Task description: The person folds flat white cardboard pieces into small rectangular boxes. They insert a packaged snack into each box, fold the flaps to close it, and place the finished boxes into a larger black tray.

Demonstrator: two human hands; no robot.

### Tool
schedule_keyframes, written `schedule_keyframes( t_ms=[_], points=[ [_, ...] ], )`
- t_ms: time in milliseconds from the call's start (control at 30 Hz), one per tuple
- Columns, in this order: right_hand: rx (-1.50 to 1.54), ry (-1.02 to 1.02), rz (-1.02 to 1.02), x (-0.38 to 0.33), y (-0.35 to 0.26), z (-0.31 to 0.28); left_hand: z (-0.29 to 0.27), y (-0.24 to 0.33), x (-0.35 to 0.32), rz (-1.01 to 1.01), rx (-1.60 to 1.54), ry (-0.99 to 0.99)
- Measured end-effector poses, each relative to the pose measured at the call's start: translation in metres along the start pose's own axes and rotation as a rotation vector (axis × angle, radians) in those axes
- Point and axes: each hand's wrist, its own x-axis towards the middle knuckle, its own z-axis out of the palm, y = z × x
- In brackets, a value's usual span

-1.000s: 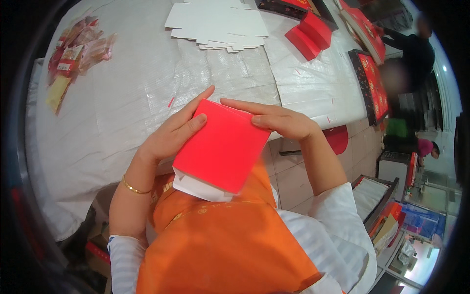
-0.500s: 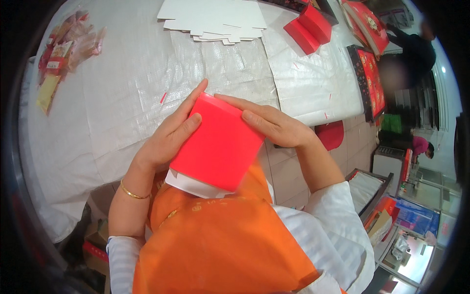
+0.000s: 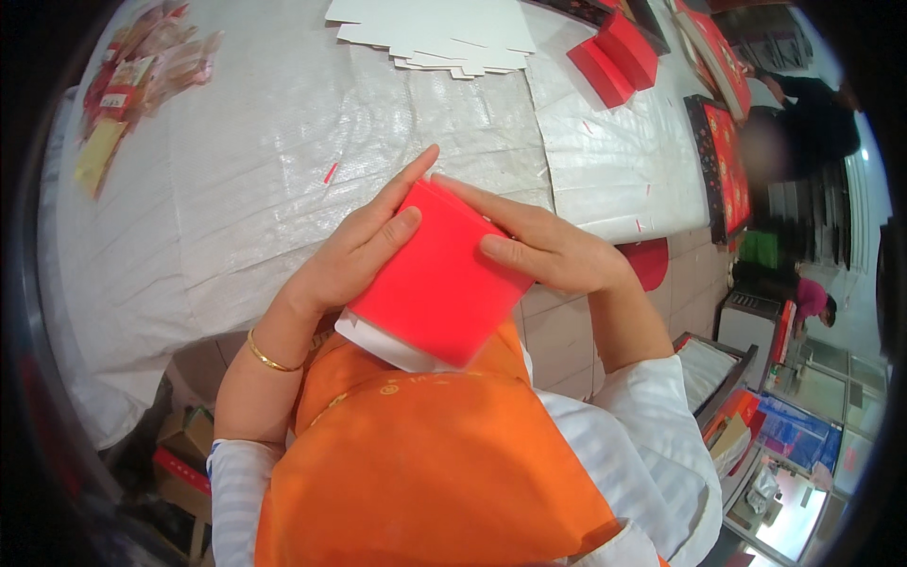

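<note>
A red cardboard box [image 3: 436, 279] is held against the front of my orange apron. From its lower end, the one nearest my body, a white inner flap [image 3: 389, 342] sticks out. My left hand [image 3: 357, 244] grips the box along its left side, thumb on the red face and fingers along the edge. On the other side my right hand [image 3: 550, 248] holds it the same way, its fingers reaching over the upper right edge. The underside of the box is hidden.
White sheeting covers the table [image 3: 255, 170]. On it lie flat white card blanks [image 3: 435, 33], two red boxes [image 3: 612, 59] and plastic-wrapped packets [image 3: 132, 80]. A red stool [image 3: 647, 263] stands by the table's right edge. Two people are farther right.
In the view, both hands and the box sit slightly farther right, along with the table's contents. At its far end, the box's edge looks more closed over. The grip stays the same.
</note>
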Motion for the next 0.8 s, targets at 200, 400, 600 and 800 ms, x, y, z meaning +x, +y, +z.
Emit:
schedule_keyframes(
  t_ms=[200,400,600,800],
  points=[
    [-0.145,0.018,0.035,0.001,-0.01,0.017,0.002,0.003,-0.004,-0.027,0.042,-0.01],
    [0.268,0.301,0.079,-0.004,0.012,0.006,-0.017,0.001,-0.003,-0.047,-0.263,0.114],
    [0.366,0.558,0.036,0.005,0.045,0.024,-0.027,-0.012,-0.022,0.16,-0.522,0.433],
    [0.887,0.753,-0.236,0.023,0.07,0.045,-0.018,-0.028,-0.051,0.203,-0.571,0.527]
  ],
)
